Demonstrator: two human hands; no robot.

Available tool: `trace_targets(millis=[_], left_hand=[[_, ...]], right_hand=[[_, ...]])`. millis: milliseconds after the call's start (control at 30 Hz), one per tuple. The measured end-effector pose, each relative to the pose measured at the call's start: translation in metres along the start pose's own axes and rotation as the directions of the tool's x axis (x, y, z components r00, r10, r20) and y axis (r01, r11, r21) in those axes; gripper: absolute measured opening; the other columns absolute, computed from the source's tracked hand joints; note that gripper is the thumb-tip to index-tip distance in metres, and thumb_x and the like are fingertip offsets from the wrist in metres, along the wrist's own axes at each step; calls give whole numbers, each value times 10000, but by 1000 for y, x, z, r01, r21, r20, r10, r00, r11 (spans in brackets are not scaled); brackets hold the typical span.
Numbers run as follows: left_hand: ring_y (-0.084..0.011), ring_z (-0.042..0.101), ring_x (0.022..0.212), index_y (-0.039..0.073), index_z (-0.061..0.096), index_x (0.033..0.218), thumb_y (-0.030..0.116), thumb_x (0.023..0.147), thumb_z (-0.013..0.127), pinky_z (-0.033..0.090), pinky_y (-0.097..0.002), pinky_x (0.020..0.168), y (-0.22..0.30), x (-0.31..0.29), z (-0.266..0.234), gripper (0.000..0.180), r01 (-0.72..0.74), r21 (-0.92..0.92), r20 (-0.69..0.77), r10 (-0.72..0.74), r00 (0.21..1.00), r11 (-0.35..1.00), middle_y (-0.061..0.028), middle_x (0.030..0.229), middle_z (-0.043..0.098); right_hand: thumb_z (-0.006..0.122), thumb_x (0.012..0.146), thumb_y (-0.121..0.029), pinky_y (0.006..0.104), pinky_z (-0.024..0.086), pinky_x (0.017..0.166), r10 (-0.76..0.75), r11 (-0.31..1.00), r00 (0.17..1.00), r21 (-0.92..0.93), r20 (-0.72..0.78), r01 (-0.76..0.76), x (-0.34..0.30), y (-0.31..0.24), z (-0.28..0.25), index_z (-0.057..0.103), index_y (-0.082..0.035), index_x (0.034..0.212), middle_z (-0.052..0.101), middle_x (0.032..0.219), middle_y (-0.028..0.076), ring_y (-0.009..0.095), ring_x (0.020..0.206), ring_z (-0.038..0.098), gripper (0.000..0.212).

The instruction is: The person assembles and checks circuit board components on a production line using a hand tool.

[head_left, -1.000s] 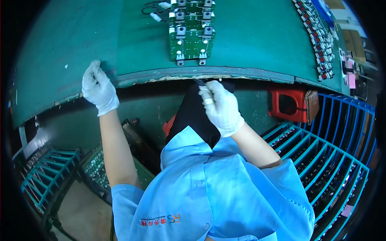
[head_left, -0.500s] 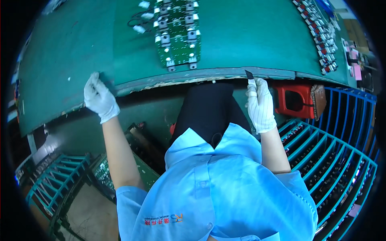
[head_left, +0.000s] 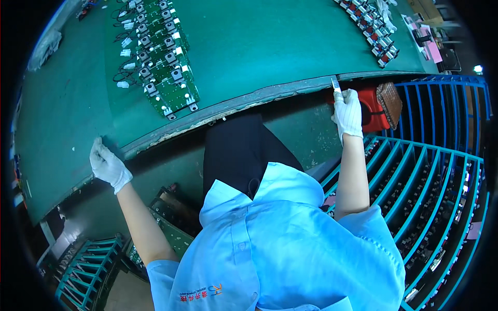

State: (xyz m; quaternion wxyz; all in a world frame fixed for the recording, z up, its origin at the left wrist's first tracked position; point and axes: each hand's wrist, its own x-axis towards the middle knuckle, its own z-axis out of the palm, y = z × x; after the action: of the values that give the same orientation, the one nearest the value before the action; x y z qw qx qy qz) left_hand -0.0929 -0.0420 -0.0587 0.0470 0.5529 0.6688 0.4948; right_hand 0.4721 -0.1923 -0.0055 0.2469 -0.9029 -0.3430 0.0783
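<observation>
My right hand (head_left: 346, 115), in a white striped glove, is closed round a utility knife (head_left: 336, 86). Its blade points away from me, by the table's front edge. My left hand (head_left: 110, 167), gloved in white too, is at the front edge of the green table farther left, fingers loosely stretched out, with nothing visible in them. Between the hands, toward the back, a row of green circuit boards (head_left: 180, 89) with black components lies on the table. Black wires with white connectors (head_left: 126, 53) stick out on its left side.
Red and silver parts (head_left: 369, 30) line the table's far right. Below the right edge are a red plastic stool (head_left: 369, 101), a blue rack (head_left: 430, 111) and a teal slotted rack (head_left: 410, 179) holding boards. Another teal rack (head_left: 89, 262) stands at lower left.
The view has turned, so the boards appear farther left. My right hand with the knife now shows farther right, in front of the red stool. The left hand's fingers look straighter.
</observation>
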Motion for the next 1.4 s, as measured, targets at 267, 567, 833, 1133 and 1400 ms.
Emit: trace_targets(millis=[267, 567, 833, 1133, 1400], left_hand=[[-221, 658, 991, -116, 611, 1091, 166, 985, 500, 507, -312, 900, 1, -1, -2, 321, -26, 1, -12, 26, 1000, 1000, -204, 1081, 679], [-210, 662, 961, -92, 631, 1081, 168, 985, 502, 520, -296, 859, 0, -1, -3, 305, -44, 50, -6, 45, 999, 998, -173, 1060, 692], [-181, 666, 897, -63, 670, 1052, 190, 972, 512, 529, -292, 811, 11, 0, 5, 309, -55, 27, -59, 57, 997, 998, -152, 1010, 706], [-184, 660, 904, -66, 669, 1038, 207, 976, 522, 520, -280, 838, 21, 3, -4, 316, 6, 90, -2, -6, 1000, 996, -148, 1007, 705], [-236, 608, 1078, -63, 576, 1150, 230, 953, 575, 508, -311, 854, 159, -28, -7, 353, -189, -518, 102, 279, 955, 835, -182, 1208, 612]], right_hand=[[545, 948, -266, 531, 480, 678, -313, 945, 949, -85, 33, 315, -43, -67, 31, 510, -33, 990, 639, 828, 259, 460, 801, 618, 239], [557, 943, -272, 543, 474, 631, -254, 961, 965, -98, 63, 259, -53, -79, 37, 493, -31, 954, 623, 764, 256, 463, 745, 609, 250], [556, 939, -243, 503, 486, 583, -391, 903, 918, -217, -60, 370, -42, -73, 31, 497, -24, 917, 621, 702, 232, 423, 689, 622, 228], [588, 929, -241, 488, 493, 679, -268, 963, 963, 32, 15, 267, -19, -50, 29, 531, 18, 993, 656, 851, 247, 441, 770, 626, 273], [550, 957, -307, 241, 398, 413, 41, 958, 879, 230, 474, -169, -26, -103, -12, 520, -18, 1018, 521, 708, 35, 106, 449, 482, 297]])
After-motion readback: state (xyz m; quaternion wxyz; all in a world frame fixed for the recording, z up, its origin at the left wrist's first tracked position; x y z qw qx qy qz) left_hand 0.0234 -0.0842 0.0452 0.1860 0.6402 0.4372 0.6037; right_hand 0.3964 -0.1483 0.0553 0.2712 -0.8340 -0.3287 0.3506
